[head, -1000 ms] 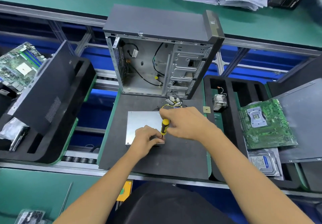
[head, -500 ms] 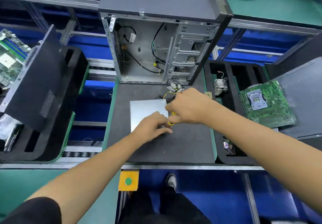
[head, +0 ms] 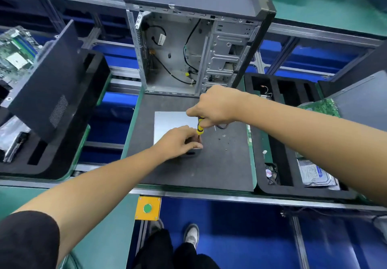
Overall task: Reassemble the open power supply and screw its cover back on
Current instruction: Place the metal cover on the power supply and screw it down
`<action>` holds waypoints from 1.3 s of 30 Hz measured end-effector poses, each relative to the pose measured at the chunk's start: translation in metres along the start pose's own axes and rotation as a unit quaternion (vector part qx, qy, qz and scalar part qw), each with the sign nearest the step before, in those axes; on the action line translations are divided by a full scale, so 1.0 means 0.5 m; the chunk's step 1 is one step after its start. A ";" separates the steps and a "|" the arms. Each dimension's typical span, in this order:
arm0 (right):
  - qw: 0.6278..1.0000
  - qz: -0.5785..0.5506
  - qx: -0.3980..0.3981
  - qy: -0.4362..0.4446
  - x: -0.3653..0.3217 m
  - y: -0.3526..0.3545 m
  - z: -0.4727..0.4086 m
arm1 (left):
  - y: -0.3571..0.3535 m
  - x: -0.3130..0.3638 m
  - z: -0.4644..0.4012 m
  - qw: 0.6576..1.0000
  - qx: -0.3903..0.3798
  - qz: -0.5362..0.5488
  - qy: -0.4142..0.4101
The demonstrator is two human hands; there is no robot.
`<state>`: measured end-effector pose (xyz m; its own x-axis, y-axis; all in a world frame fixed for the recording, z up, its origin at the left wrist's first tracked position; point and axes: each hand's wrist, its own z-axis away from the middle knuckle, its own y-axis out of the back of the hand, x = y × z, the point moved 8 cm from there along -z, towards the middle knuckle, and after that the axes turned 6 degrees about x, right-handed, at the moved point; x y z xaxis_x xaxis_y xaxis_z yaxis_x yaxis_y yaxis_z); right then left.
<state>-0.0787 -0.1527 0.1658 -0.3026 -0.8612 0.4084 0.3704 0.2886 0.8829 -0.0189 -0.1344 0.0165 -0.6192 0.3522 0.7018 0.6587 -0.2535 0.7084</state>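
The right hand (head: 217,106) holds the yellow screwdriver (head: 200,128) almost straight up, tip down at the near right corner of the power supply (head: 170,122) in the middle of the black surface (head: 219,164), where the left hand (head: 178,142) grips that corner.

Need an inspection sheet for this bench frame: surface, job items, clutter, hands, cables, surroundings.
Surface: dark mat, small loose bits right of the unit.
Job's things: power supply lies flat on the mat, cover side up; screwdriver stands on its near right corner.
Clutter: nothing seen beyond those bits.
Grippers: right hand grips the screwdriver; left hand holds the unit's corner.
Cables: black leads inside the open case.
Surroundings: foam trays, motherboard, hard drive.
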 end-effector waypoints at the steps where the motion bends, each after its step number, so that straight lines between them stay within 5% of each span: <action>1: 1.000 -0.001 -0.003 -0.003 -0.002 -0.004 -0.003 | 0.002 0.002 -0.003 0.999 -0.004 -0.034 -0.018; 7: 0.999 -0.018 0.025 -0.013 -0.009 -0.024 0.005 | 0.004 0.009 -0.020 0.987 -0.003 -0.095 -0.131; 12: 0.988 -0.015 0.038 0.146 -0.020 -0.011 0.026 | -0.007 0.009 -0.024 0.979 -0.006 -0.121 -0.162; 25: 1.000 -0.012 0.000 0.004 -0.001 -0.047 0.044 | -0.012 0.029 -0.012 0.967 -0.019 -0.156 -0.199; 32: 0.979 -0.045 0.061 0.187 -0.013 -0.014 0.047 | -0.008 0.045 -0.009 0.957 0.007 -0.172 -0.233; 39: 0.996 -0.011 0.068 0.056 -0.019 -0.004 0.003 | -0.026 0.015 -0.022 0.959 -0.043 -0.215 -0.179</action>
<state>-0.0780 -0.1446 0.1606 -0.2055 -0.9071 0.3673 0.2396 0.3172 0.9176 -0.0369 -0.1385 0.0134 -0.6286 0.7241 0.2840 0.3279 -0.0844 0.9409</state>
